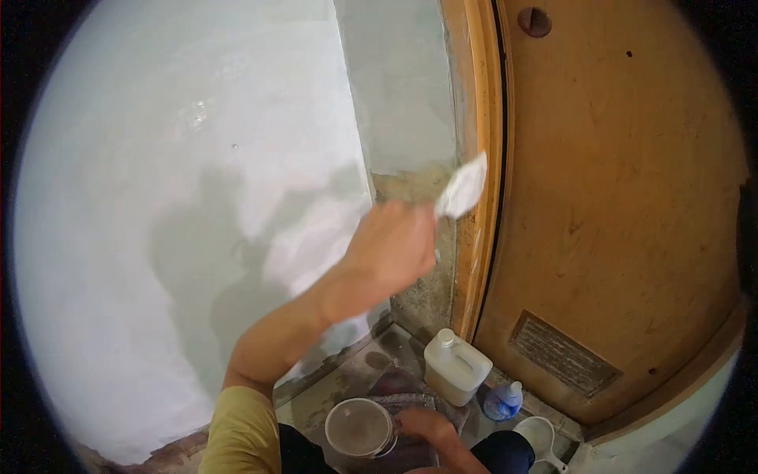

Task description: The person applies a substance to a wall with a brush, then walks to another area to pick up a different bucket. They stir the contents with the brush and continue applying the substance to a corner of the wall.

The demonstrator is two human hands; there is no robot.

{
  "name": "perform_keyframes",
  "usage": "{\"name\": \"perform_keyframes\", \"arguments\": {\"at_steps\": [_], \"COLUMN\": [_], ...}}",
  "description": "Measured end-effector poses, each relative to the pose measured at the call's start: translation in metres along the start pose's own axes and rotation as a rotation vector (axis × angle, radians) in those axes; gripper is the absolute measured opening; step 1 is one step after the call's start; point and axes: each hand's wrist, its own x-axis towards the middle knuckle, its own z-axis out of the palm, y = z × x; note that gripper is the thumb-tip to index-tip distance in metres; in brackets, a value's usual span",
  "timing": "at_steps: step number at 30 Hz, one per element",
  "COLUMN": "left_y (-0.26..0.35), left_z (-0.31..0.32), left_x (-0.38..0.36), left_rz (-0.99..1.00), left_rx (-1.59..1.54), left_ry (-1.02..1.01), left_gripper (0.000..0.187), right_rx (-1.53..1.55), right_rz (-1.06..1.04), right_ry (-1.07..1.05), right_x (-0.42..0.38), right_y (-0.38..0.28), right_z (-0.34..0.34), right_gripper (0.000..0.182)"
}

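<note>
My left hand (395, 243), at the end of a raised arm in a yellow sleeve, is closed around a tool with a broad white end (464, 188). Blur hides whether it is a brush or a putty knife. The white end appears in front of the wooden door frame (467, 304) and the unpainted wall strip (422, 296); contact cannot be made out. Below, my right hand (429, 425) grips the rim of a round white bucket (332, 419) with pale grey-beige contents. Its fingers are partly hidden.
A white wall (142, 150) with wet shine fills the left. At right stands a brown wooden door (608, 197) with a vent (562, 354). On the floor are a jug (454, 371), a blue bottle (502, 403) and a white handled container (541, 433), close to my knee.
</note>
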Motion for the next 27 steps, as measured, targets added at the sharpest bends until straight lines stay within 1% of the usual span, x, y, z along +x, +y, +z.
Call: {"name": "perform_keyframes", "arguments": {"at_steps": [1,2,4,5,6,7,8,9,10,11,12,14,15,16,18,20,21,24,25,27], "left_y": [0.003,0.001,-0.006,-0.009,-0.012,-0.014,-0.019,-0.026,-0.029,-0.031,-0.037,-0.047,-0.047,-0.046,-0.047,-0.049,-0.051,-0.062,-0.066,-0.072], "left_z": [0.000,0.002,0.007,0.008,0.008,0.010,0.019,0.030,0.036,0.042,0.056,0.086,0.093,0.098,0.105,0.109,0.111,0.120,0.124,0.126], "left_x": [-0.014,-0.027,-0.052,-0.063,-0.074,-0.086,-0.102,-0.115,-0.127,-0.140,-0.154,-0.178,-0.187,-0.195,-0.206,-0.212,-0.215,-0.225,-0.228,-0.234], "left_rz": [0.012,0.016,0.097,0.104,0.012,-0.079,-0.088,-0.094,-0.131,-0.171,-0.161,-0.222,-0.211,-0.173,-0.130,-0.117,-0.113,-0.161,-0.173,-0.184], "left_rx": [-0.079,-0.089,-0.114,-0.128,-0.180,-0.230,-0.249,-0.264,-0.257,-0.253,-0.260,-0.208,-0.215,-0.244,-0.275,-0.240,-0.237,-0.229,-0.222,-0.216], "left_ry": [0.043,0.051,0.215,0.227,0.092,-0.043,-0.069,-0.091,-0.113,-0.142,-0.131,-0.201,-0.194,-0.195,-0.193,-0.280,-0.277,-0.270,-0.300,-0.333], "left_gripper": [0.014,0.014,0.011,0.011,0.011,0.011,0.012,0.013,0.015,0.017,0.017,0.021,0.021,0.023,0.024,0.024,0.024,0.027,0.028,0.029], "right_rx": [-0.006,-0.023,-0.044,-0.074,-0.104,-0.113,-0.121,-0.134,-0.147,-0.156,-0.167,-0.166,-0.156,-0.159,-0.046,-0.075,-0.104,-0.155,-0.153,-0.186], "right_rz": [0.012,0.032,0.066,-0.004,-0.073,-0.056,-0.125,-0.197,-0.189,-0.184,-0.178,-0.184,-0.204,-0.196,-0.226,-0.191,-0.159,-0.132,-0.136,-0.203], "right_ry": [0.007,-0.005,-0.010,0.028,0.065,0.075,0.135,0.199,0.215,0.163,0.111,0.151,0.180,0.186,0.180,0.177,0.168,0.189,0.189,0.247], "right_x": [-0.003,-0.007,-0.012,-0.015,-0.018,-0.020,-0.021,-0.022,-0.028,-0.040,-0.047,-0.036,-0.035,-0.035,-0.041,-0.034,-0.032,-0.032,-0.036,-0.045], "right_y": [0.000,-0.002,-0.001,0.002,0.004,0.003,-0.001,-0.006,-0.018,-0.037,-0.047,-0.035,-0.036,-0.036,-0.050,-0.049,-0.051,-0.060,-0.064,-0.071], "right_z": [-0.001,-0.001,-0.001,0.001,0.002,0.000,-0.001,-0.007,-0.017,-0.029,-0.037,-0.020,-0.018,-0.016,-0.019,-0.008,-0.006,-0.003,-0.004,-0.007], "right_gripper": [0.031,0.028,0.026,0.023,0.020,0.020,0.019,0.017,0.017,0.017,0.017,0.017,0.016,0.016,0.016,0.017,0.017,0.018,0.018,0.017]}}
